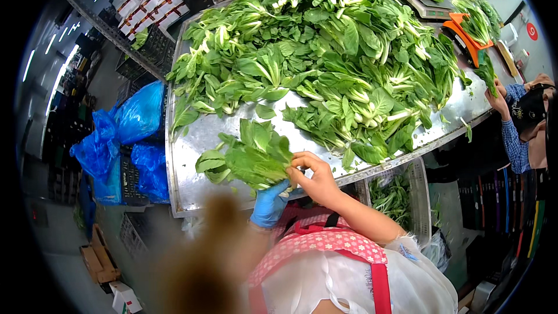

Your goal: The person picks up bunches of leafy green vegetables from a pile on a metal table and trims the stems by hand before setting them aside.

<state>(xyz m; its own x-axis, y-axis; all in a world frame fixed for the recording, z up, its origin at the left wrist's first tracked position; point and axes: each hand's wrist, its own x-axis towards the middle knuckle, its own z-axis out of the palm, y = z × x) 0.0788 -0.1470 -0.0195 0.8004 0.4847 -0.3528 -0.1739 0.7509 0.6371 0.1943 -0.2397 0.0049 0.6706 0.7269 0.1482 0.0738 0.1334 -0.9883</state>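
Note:
A bunch of leafy greens with pale stems, like bok choy (253,154), is held over the near edge of the metal table. My left hand (269,204), in a blue glove, closes round its stem end. My bare right hand (314,177) pinches at the right side of the same bunch, thumb and fingertips together; whether a single leaf is between them is hard to make out. Beyond my hands, a large heap of the same greens (343,52) covers most of the metal table (195,131).
Blue plastic bags (139,113) sit on crates left of the table. A grey crate of greens (421,197) stands below the near right edge. Co-workers stand at the far side and at the right, near an orange scale (465,35) and a flat scale (421,1). A blurred dark shape covers the lower middle.

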